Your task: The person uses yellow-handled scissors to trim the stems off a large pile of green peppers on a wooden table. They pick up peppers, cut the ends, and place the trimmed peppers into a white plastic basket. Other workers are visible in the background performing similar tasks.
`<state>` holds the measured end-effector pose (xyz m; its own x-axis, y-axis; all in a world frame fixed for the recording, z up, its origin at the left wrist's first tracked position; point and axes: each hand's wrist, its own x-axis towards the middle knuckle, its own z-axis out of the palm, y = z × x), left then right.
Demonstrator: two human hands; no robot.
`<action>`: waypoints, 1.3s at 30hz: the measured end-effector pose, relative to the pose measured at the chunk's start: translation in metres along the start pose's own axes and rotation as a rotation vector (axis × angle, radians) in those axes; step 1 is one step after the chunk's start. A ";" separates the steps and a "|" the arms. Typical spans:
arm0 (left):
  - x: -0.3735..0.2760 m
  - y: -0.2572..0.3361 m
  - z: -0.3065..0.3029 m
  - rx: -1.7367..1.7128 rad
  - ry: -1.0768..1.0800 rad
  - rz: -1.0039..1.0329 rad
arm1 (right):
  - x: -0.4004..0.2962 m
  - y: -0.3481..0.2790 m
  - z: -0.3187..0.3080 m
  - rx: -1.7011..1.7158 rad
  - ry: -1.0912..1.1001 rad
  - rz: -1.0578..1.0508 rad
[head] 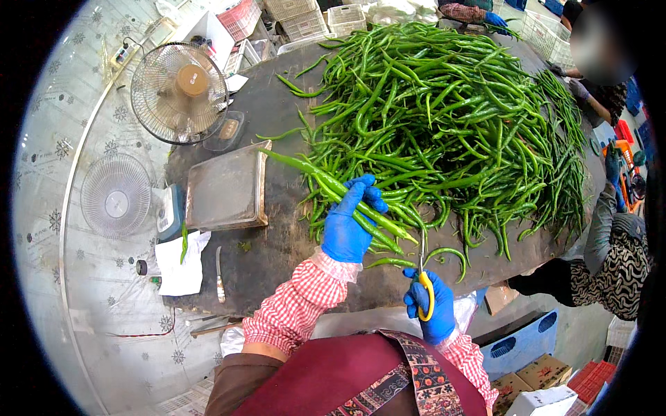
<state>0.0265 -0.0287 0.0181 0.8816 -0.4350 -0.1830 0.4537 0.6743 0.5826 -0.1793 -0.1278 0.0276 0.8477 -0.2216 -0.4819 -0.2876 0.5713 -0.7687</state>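
My left hand, in a blue glove, holds a few long green chili peppers, their lower ends towards the scissors. My right hand, also gloved in blue, grips yellow-handled scissors with the blades pointing away from me. The blades lie just right of the held peppers' ends, and whether they are apart cannot be told. Beyond both hands a large heap of green chili peppers covers much of the dark table. A curved pepper lies beside the blades.
A platform scale, a knife, white paper and a fan are at the left. Plastic crates stand beyond the table. Co-workers' gloved hands are at the far edge and right. Cardboard boxes are at lower right.
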 end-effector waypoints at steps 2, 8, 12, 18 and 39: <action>-0.001 -0.002 0.000 0.057 -0.019 0.027 | 0.003 0.003 -0.001 0.053 0.074 -0.031; -0.001 0.012 -0.045 0.289 0.238 0.117 | 0.003 0.014 -0.011 0.095 0.136 -0.067; -0.022 0.035 -0.114 0.452 0.427 0.036 | 0.004 0.031 -0.025 0.119 0.154 -0.022; -0.087 0.026 -0.262 0.304 0.850 -0.193 | 0.008 0.057 -0.034 0.132 0.138 0.065; -0.133 0.018 -0.255 0.535 0.628 -0.610 | 0.017 0.089 -0.060 0.156 0.174 0.170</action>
<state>-0.0497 0.1936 -0.1483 0.4990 -0.1202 -0.8582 0.8656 0.0215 0.5003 -0.2168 -0.1280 -0.0738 0.7001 -0.2370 -0.6736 -0.3352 0.7239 -0.6031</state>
